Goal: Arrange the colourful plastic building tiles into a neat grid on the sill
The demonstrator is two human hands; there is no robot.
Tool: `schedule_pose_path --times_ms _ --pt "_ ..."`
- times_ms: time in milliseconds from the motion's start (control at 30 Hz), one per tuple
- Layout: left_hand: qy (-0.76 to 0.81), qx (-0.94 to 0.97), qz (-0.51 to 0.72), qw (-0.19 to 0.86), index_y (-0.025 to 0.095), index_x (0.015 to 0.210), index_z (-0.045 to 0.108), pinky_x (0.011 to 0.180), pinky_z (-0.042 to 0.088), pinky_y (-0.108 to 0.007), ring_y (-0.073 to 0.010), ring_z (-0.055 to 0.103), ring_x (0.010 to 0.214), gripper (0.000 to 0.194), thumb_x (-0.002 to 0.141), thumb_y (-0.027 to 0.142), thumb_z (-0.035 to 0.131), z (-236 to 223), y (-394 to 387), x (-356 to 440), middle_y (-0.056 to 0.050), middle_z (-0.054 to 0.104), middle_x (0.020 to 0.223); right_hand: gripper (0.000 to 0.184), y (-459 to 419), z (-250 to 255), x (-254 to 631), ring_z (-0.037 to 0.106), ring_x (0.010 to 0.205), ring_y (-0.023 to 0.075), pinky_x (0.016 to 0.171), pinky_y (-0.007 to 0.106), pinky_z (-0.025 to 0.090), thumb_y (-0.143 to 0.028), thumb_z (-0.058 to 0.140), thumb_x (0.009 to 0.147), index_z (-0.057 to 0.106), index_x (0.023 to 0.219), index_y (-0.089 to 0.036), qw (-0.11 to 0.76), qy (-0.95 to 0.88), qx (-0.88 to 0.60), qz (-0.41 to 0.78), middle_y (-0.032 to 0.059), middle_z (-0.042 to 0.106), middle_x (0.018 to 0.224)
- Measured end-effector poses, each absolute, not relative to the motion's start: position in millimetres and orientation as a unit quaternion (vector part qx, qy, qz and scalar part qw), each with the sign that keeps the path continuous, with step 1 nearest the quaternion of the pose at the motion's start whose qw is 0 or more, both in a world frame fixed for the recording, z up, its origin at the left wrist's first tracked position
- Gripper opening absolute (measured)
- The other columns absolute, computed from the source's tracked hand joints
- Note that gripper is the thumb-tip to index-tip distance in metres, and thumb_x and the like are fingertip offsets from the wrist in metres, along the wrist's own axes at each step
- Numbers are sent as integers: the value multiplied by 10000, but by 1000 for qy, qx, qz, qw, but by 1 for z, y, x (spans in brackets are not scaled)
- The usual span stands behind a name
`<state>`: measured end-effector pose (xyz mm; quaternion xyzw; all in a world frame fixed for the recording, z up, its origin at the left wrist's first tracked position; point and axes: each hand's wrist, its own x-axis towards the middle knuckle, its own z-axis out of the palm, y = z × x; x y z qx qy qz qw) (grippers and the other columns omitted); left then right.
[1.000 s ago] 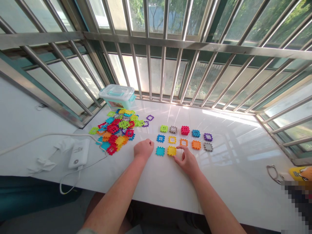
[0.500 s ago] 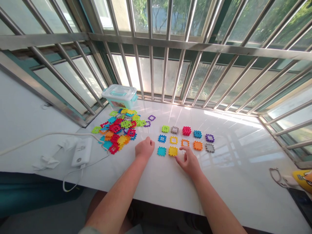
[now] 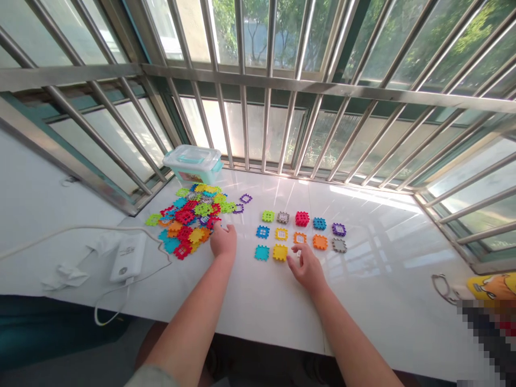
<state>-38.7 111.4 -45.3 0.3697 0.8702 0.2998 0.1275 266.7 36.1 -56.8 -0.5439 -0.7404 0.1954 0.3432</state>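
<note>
My left hand (image 3: 223, 242) is at the right edge of a heap of colourful plastic interlocking tiles (image 3: 185, 216), thumb apart from the fingers. Its fingertips are close to a red tile; whether they touch it I cannot tell. My right hand (image 3: 308, 269) rests beside the front row of sorted tiles, thumb and index finger curved apart with nothing held. Nearest to it is a solid yellow tile (image 3: 280, 253). Behind its fingers are an orange frame tile (image 3: 300, 238) and a small whitish piece, partly hidden. A light blue tile (image 3: 262, 253) lies to the left.
Sorted stacks include red (image 3: 302, 219), purple (image 3: 339, 229) and grey (image 3: 339, 245) tiles. A lidded clear box (image 3: 193, 164) stands behind the heap. At left lies a white power bank (image 3: 128, 258) with a cable. Metal bars (image 3: 266, 123) border the back. A yellow item (image 3: 489, 287) lies far right.
My left hand has moved left from beside the sorted tiles to the heap, and its thumb has spread from the fist. My right hand stays by the yellow tile. The view has shifted slightly.
</note>
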Motion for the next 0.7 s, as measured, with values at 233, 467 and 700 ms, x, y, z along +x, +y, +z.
schedule_pose_path --times_ms 233,467,700 --pt "837 482 209 154 278 851 681 710 436 -318 -263 690 835 415 949 658 546 -49 109 -32 -57 754 842 268 37 -58 268 500 582 107 627 271 455 -450 596 993 578 1159 -239 341 -731 -550 215 14 678 1020" --pt "814 526 219 116 281 972 664 681 428 -294 -227 671 878 450 876 719 648 -47 107 -28 -44 731 1056 258 38 -59 269 511 578 111 613 270 454 -447 597 989 590 1143 -239 341 -728 -553 220 8 679 977" --pt "810 527 228 120 310 1358 647 836 541 -352 -276 678 1110 595 901 691 640 -48 109 -28 -103 611 1410 240 38 -58 268 511 571 114 608 273 449 -434 589 986 599 1131 -242 335 -725 -557 228 5 685 955"
